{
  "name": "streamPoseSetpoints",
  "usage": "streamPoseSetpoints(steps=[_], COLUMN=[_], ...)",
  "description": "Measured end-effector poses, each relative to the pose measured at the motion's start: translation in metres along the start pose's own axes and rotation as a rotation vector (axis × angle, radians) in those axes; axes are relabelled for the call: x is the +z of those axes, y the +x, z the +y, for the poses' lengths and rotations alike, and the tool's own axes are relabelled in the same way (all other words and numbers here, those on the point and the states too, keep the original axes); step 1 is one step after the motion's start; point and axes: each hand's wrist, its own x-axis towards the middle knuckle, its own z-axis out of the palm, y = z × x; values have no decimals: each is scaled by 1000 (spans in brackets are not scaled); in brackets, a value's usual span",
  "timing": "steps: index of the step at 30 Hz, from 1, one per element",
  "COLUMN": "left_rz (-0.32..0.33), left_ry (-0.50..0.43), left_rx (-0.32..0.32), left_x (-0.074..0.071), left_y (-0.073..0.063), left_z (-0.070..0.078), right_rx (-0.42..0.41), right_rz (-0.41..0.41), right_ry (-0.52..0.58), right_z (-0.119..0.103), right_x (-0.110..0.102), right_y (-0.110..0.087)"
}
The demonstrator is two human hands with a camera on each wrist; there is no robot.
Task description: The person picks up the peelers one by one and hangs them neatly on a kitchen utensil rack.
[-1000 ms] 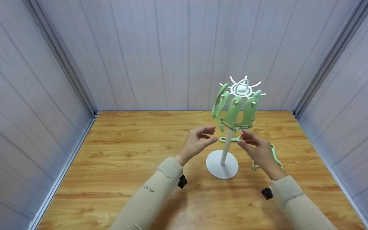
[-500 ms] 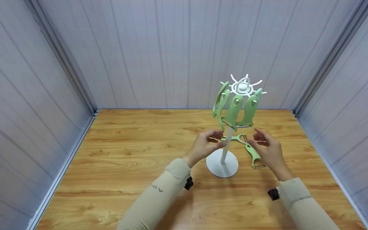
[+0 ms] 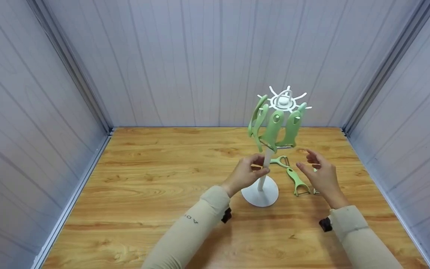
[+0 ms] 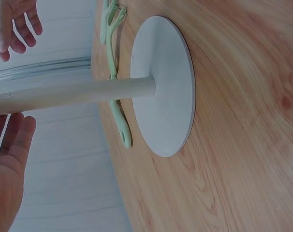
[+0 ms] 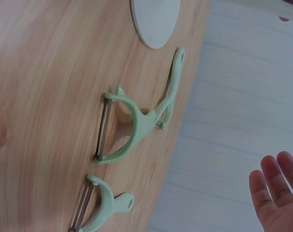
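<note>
White stand (image 3: 268, 157), slim pole (image 4: 88, 93), round base (image 3: 253, 197), green peelers (image 3: 273, 129) hanging

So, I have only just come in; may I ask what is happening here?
A person's left hand is at the pole of a white stand; whether it grips is unclear. The right hand hovers above the table, holding nothing. Green peelers hang from the stand, though some hooks are bare, and three more peelers lie on the table.

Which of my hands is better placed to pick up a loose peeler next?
Probably your right hand: it's empty and hovers near the loose peelers, while your left hand is at the white pole.
</note>
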Motion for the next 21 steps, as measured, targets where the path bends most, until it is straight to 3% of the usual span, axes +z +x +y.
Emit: streamPoseSetpoints(steps=[21], left_rz=[13], left_ry=[60], left_rx=[-40], left_x=[1], left_y=[7], left_z=[5], right_rx=[-11], right_rz=[-86], right_ry=[-130], right_z=[10], right_x=[-5], right_y=[13])
